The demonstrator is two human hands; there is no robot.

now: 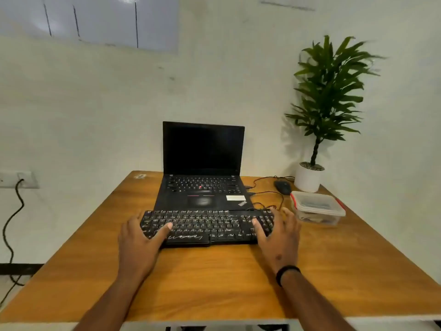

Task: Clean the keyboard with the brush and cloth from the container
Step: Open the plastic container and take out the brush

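A black keyboard [205, 226] with white smears on its keys lies on the wooden table [214, 283], just in front of a laptop. My left hand [139, 242] grips its left end, thumb on the keys and fingers round the edge. At the right end my right hand [278, 237] holds it the same way, with a black band on the wrist. A clear lidded container [318, 207] with red clips stands to the right of the keyboard. Something dark and something pale show through its walls, but I cannot make out a brush or a cloth.
An open black laptop [202, 168] with a dark screen stands behind the keyboard. A black mouse [282, 187] and its cables lie at the back right, next to a potted plant [317, 130] in a white pot. A wall rises just behind the table.
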